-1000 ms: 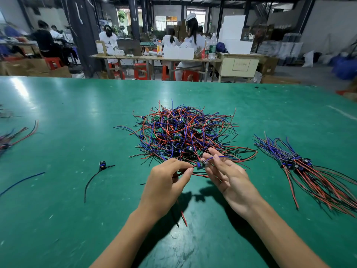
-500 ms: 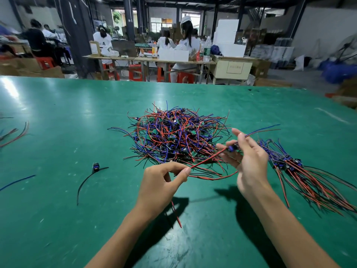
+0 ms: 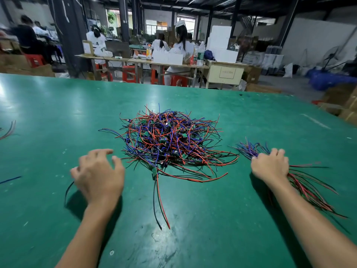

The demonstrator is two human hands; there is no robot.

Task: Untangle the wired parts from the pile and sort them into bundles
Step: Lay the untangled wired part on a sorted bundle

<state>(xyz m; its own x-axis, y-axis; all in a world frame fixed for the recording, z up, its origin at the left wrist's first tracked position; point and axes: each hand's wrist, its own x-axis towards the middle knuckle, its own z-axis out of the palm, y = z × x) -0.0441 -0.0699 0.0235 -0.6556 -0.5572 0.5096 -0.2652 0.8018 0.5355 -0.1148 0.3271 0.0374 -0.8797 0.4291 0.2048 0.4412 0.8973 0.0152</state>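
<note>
Pile [image 3: 170,144] of wired parts sits mid-table on the green table [image 3: 58,113], between the two hands. Head view only. Tangle of thin red, blue, purple and black leads, looped and crossed every way, with small green circuit boards and dark components buried among them. Loose lead ends stick out all round the edge. One part [image 3: 155,172] lies at the near edge of the pile, small green board with a red and a black lead trailing straight toward the camera, still touching the heap.

Sorted bundle [image 3: 301,178] lies well to the right of the pile, apart from it: leads roughly parallel, blue/purple ends fanning toward the far side, red and black ends fanning toward the near right.

Right hand [image 3: 270,167] is on top of the bundle's middle, knuckles up, fingers curled down over the wires; cannot tell if it grips them or just presses.

Left hand [image 3: 98,175] is near the pile's left edge, motion-blurred, fingers spread and loosely bent, holding nothing. A black wire [image 3: 66,192] curves on the table just beside it, partly under the hand.

More stray wires at the far left table edge [image 3: 7,130]. Background: seated workers [image 3: 179,45] at benches with red stools.
</note>
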